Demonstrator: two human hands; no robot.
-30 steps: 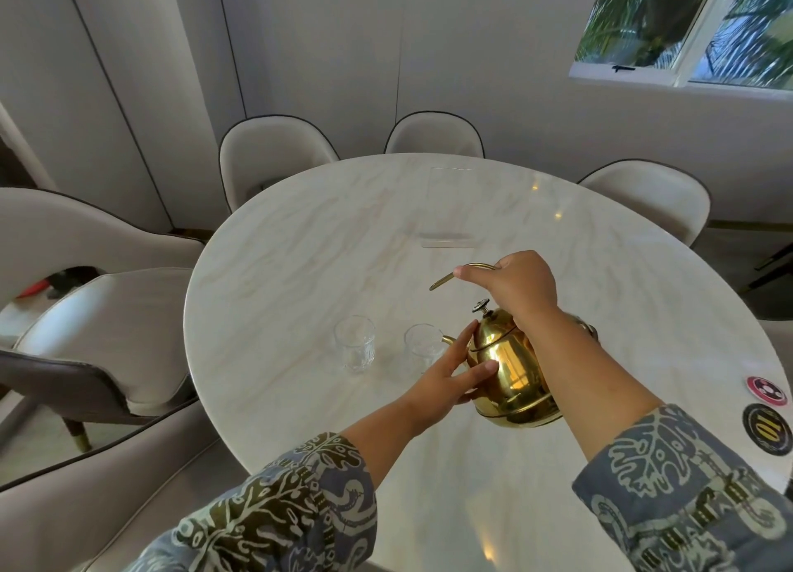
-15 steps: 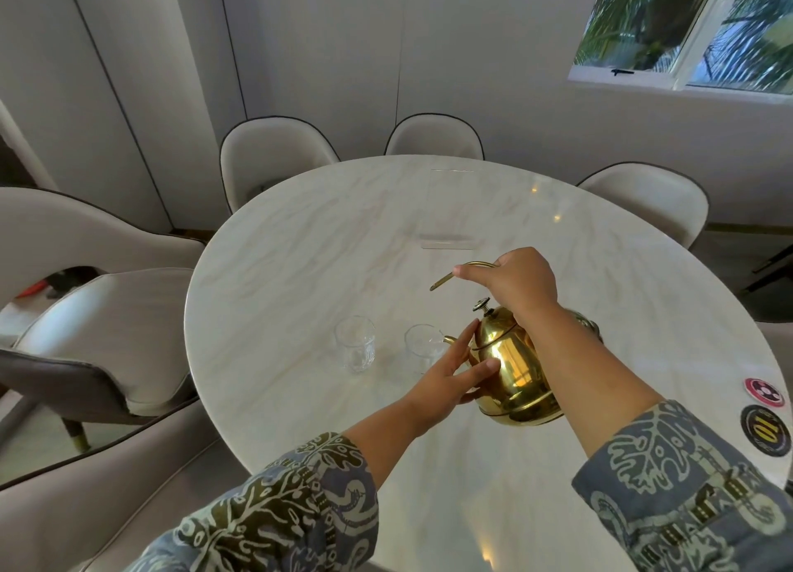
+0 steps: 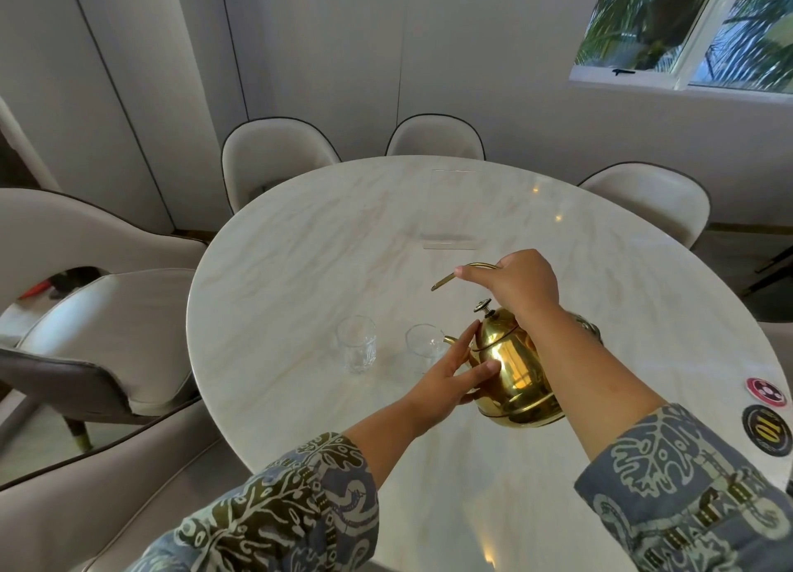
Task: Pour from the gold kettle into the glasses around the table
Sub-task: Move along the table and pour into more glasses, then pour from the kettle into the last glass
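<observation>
The gold kettle [image 3: 510,370] hangs tilted above the round marble table [image 3: 300,271], its spout over the rim of a clear glass [image 3: 422,348]. My right hand [image 3: 519,284] grips the kettle's curved gold handle from above. My left hand [image 3: 455,378] rests flat against the kettle's left side, fingers spread, steadying it. A second clear glass [image 3: 357,344] stands upright just left of the first, apart from it. Whether liquid flows from the spout is hidden behind my left hand.
Cream upholstered chairs [image 3: 274,155] ring the table at the far side, left and right. A clear acrylic stand [image 3: 450,211] sits near the table's middle. Two round coasters [image 3: 766,393] lie at the right edge. A window is at the upper right.
The kettle has tipped slightly further toward the right glass and risen a little. Both hands keep their hold on it. The glasses have not moved.
</observation>
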